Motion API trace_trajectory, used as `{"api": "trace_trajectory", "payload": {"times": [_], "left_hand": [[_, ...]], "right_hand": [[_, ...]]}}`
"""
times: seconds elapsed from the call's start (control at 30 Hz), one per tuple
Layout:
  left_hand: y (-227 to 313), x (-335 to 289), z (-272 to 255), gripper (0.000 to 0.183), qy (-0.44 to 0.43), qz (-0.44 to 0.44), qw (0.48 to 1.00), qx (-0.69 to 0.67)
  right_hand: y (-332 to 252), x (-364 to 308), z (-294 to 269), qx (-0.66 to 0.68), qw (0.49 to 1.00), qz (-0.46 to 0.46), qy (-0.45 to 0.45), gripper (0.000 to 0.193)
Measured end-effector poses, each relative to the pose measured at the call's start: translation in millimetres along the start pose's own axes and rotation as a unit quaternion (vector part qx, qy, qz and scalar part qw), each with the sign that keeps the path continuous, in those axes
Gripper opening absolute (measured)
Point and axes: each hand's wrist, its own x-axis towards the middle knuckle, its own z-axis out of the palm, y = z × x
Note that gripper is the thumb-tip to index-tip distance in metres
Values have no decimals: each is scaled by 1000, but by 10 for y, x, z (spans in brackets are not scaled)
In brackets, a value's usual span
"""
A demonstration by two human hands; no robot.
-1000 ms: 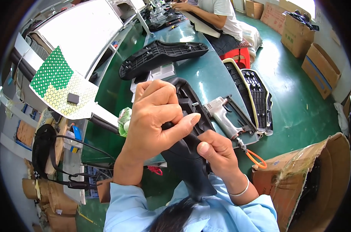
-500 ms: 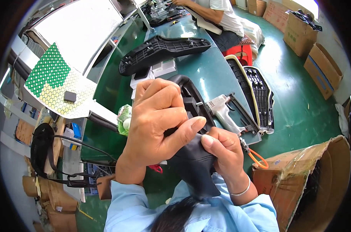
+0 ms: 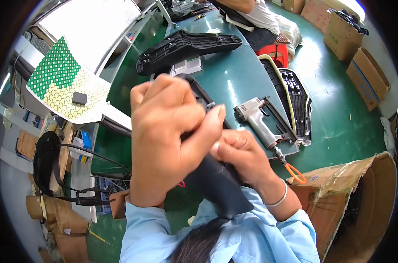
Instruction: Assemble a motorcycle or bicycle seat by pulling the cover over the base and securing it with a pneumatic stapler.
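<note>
Close in front of me I hold a black upholstered part (image 3: 218, 186) with a smooth leather-like cover and a stiff dark frame at its far end. My left hand (image 3: 166, 136) is clenged in a fist around its upper left side, the thumb pointing up and right. Beside it, my right hand (image 3: 242, 153) pinches the cover at the right edge, fingers closed. The left hand hides much of the frame. A grey pneumatic staple gun (image 3: 258, 120) lies on the green table to the right of my hands, untouched, with an orange hose (image 3: 297, 173) at its handle.
A ribbed black plastic shell (image 3: 185, 50) lies farther back on the table (image 3: 234, 83). More shells (image 3: 293, 101) stand by the table's right edge. A co-worker (image 3: 260, 19) sits at the far end. An open cardboard box (image 3: 330, 184) stands near right; a sticker sheet (image 3: 63, 87) hangs left.
Both hands have shifted slightly left with the upholstered part, and the right hand has moved closer to the left. The staple gun now shows more fully.
</note>
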Motion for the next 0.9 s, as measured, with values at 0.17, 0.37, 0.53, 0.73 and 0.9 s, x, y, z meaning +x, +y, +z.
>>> {"api": "trace_trajectory", "payload": {"times": [0.17, 0.37, 0.53, 0.73, 0.9], "left_hand": [[-301, 336, 274, 31, -52, -87, 994, -33], [-444, 486, 594, 33, -59, -173, 978, -100], [-612, 248, 654, 23, -3, 157, 987, -44], [-534, 222, 643, 29, -48, 165, 985, -16], [-521, 153, 612, 33, -53, 125, 989, 49]], "right_hand": [[-91, 312, -240, 159, 987, 29, 8, 25], [50, 492, -511, 168, 982, 8, 90, 19], [-10, 527, -456, 184, 976, 26, 115, 20], [61, 639, -483, 187, 980, 17, 67, 21], [-124, 439, -360, 107, 990, 58, 69, 28]]}}
